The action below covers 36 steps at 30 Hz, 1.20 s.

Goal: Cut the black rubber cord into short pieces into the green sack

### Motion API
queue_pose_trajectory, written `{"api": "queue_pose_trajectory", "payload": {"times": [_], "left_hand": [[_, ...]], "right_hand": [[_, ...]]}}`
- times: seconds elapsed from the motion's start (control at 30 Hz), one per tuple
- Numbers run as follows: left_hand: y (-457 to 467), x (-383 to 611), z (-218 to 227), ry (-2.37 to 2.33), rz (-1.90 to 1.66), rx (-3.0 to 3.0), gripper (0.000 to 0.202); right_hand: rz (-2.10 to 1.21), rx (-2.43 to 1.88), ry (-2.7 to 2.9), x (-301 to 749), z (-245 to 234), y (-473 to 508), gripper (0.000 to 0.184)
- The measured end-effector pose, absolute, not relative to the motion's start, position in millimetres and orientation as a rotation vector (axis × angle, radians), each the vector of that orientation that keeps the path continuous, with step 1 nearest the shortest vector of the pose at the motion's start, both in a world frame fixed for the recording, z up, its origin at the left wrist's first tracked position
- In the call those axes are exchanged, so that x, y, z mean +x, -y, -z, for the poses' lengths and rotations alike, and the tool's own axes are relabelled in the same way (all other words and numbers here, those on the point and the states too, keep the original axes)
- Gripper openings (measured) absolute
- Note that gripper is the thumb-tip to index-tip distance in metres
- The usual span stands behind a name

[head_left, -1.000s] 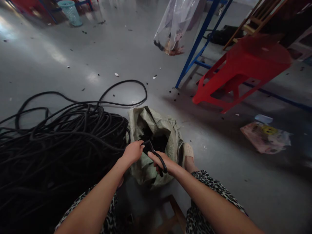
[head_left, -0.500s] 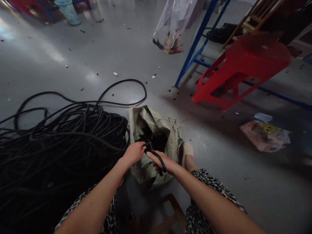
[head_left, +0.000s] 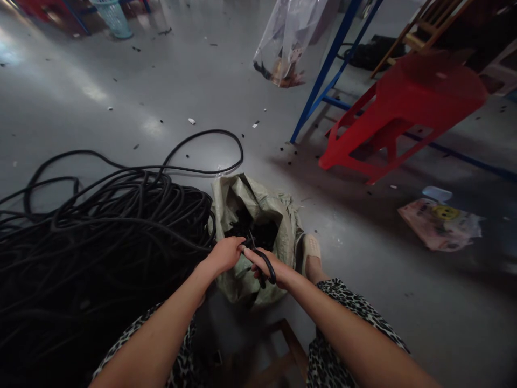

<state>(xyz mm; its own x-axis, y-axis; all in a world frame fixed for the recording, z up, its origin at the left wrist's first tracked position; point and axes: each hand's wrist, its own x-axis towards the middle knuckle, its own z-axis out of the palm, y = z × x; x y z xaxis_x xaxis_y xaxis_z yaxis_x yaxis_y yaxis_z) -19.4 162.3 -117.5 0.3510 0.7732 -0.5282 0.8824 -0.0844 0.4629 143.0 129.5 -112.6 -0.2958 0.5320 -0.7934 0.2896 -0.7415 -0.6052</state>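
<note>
My left hand [head_left: 226, 253] is closed on a thick black cord [head_left: 183, 235], which runs into it from the large tangled pile on the left. In my right hand [head_left: 264, 262] is a pair of scissors [head_left: 270, 268] with black handles, its thin blade pointing up and away. The two hands almost meet over an open woven sack [head_left: 288, 221]. Short black pieces [head_left: 264, 235] lie inside the sack. My fingers hide the cord's end, and I cannot tell whether the blades touch it.
A red plastic stool [head_left: 428, 91] stands at the right beside a blue metal frame [head_left: 319, 86]. Farther back is a clear plastic bag [head_left: 286, 48]. A printed plastic bag [head_left: 438, 223] lies on the floor at right. My shoe [head_left: 311, 249] is beside the sack.
Both hands have shifted slightly, with the left thumb and fingers now nearer the right thumb. The scissors have turned a little more upright. The sack and cord pile look unchanged.
</note>
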Motion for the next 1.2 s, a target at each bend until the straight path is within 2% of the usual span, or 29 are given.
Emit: {"api": "queue_pose_trajectory", "payload": {"times": [0.27, 0.57, 0.93, 1.2], "left_hand": [[-161, -19, 122, -1.512, 0.207, 1.864, 0.037], [-164, -20, 116, -1.487, 0.202, 1.868, 0.033], [-165, -25, 110, -1.507, 0.364, 1.87, 0.032], [-165, -28, 109, -1.487, 0.434, 1.882, 0.031]], "right_hand": [[-2.194, -1.787, 0.881, 139, 115, -127, 0.035], [-2.141, -1.875, 0.983, 139, 116, -129, 0.028], [-2.078, -1.939, 1.217, 141, 105, -131, 0.027], [-2.069, -1.958, 1.334, 144, 115, -127, 0.022]]}}
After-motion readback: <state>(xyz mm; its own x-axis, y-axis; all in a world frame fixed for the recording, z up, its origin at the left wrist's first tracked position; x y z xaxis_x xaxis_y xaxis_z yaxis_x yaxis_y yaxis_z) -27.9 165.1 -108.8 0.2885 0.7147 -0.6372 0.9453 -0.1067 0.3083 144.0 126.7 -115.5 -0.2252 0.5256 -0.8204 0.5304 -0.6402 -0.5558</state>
